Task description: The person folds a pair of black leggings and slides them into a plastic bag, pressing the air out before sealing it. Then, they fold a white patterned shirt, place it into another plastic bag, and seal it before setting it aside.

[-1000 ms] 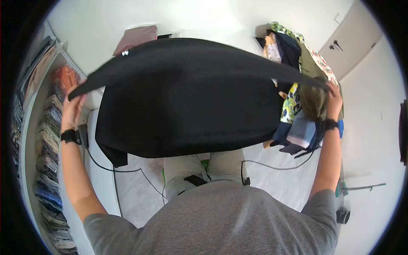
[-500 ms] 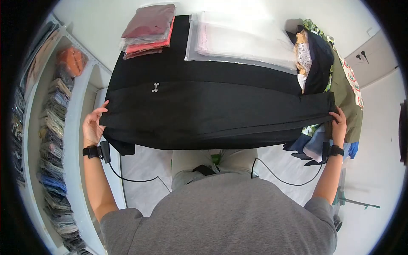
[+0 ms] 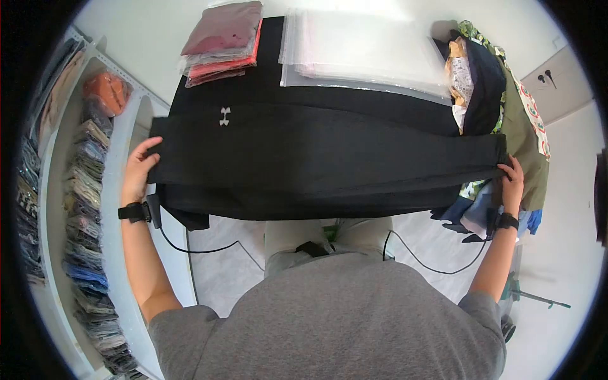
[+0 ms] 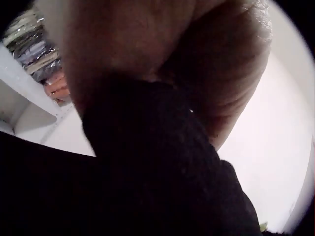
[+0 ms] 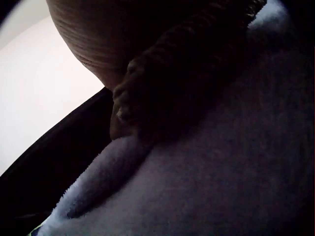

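A large black garment (image 3: 316, 161) with a small white logo (image 3: 224, 116) lies spread across the table, its near part folded over. My left hand (image 3: 140, 166) grips its left edge, and the black cloth (image 4: 162, 162) fills the left wrist view under the palm. At the right end my right hand (image 3: 510, 176) pinches the garment's other edge. In the right wrist view the fingers (image 5: 147, 108) press against pale fleecy cloth (image 5: 206, 172).
Folded red garments in clear bags (image 3: 220, 39) and a stack of clear bags (image 3: 364, 54) lie at the table's far side. A heap of mixed clothes (image 3: 500, 107) sits at the right. Shelves of packed clothing (image 3: 76, 190) line the left. Cables (image 3: 209, 247) hang by my legs.
The garment, held up in the air a second ago, has come down onto the table. Both hands lowered with it and have since drawn the fold slightly farther over.
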`<action>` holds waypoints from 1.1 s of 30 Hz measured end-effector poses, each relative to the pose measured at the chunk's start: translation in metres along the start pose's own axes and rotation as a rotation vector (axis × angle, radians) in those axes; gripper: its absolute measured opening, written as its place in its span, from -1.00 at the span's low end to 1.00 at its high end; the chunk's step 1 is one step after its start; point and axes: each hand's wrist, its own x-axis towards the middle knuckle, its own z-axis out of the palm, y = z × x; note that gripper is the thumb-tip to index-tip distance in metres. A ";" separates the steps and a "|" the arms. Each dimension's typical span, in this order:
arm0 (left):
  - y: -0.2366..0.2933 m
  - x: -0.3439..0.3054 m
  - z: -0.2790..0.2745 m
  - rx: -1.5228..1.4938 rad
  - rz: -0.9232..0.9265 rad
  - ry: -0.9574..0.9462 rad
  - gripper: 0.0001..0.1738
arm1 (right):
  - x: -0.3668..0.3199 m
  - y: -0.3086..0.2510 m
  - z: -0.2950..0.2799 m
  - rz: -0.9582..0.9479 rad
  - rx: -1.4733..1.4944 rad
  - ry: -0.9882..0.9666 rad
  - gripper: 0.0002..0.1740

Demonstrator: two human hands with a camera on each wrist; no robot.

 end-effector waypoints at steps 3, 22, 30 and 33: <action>-0.031 0.001 -0.004 0.312 0.019 -0.017 -0.54 | 0.000 -0.004 -0.001 -0.053 -0.042 0.009 -0.55; 0.002 -0.099 0.196 0.708 0.624 0.000 -0.67 | 0.017 -0.042 0.015 0.315 -0.328 -0.002 -0.56; 0.011 -0.097 0.184 0.717 0.736 0.039 -0.74 | 0.030 -0.014 0.018 0.175 -0.245 -0.082 -0.52; 0.009 -0.099 0.177 0.668 0.770 -0.065 -0.70 | 0.035 0.006 0.022 0.182 -0.267 -0.131 -0.48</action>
